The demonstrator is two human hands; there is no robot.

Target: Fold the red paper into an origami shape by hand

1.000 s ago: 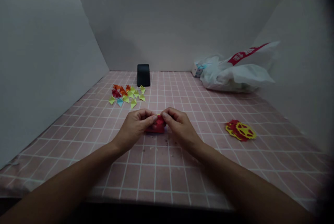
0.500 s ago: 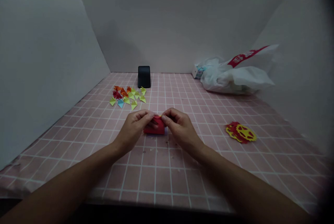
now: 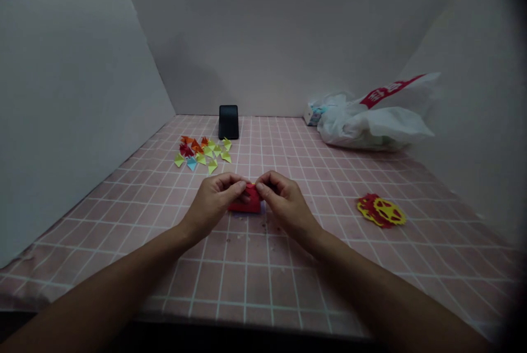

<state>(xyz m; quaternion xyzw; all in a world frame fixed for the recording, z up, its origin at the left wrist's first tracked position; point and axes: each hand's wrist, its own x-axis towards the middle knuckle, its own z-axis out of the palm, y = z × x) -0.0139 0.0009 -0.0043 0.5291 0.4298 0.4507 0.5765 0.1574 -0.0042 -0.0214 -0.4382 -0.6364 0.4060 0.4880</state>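
At the middle of the tabletop (image 3: 247, 287), toward the near side: one red piece (image 3: 242, 207), small and flat-faced, with a bit of yellow at its top edge and a bluish-purple strip along its bottom. Whether it rests on the surface or is held just above it cannot be told.

Left hand (image 3: 214, 199): thumb and fingers nearly closed, pinching the red piece at its upper left and covering part of it. Right hand (image 3: 286, 199): thumb and forefinger pinched together at the upper right corner of the same piece, other fingers curled. Fingertips of the two hands close together but apart.

Near side of the red piece: scattered small crumbs, too small to identify.

Beyond the left hand: a loose group of folded papers (image 3: 212, 166), yellow, orange, red and one light blue, some touching.

Behind these: one black phone (image 3: 229, 122), upright and leaning slightly back.

To the right, well apart from the right hand: a stack of red and yellow cutouts (image 3: 389, 211), the top one yellow with a star opening.

Far right: one white plastic bag (image 3: 366, 128) with red print, against a small box (image 3: 313, 115).
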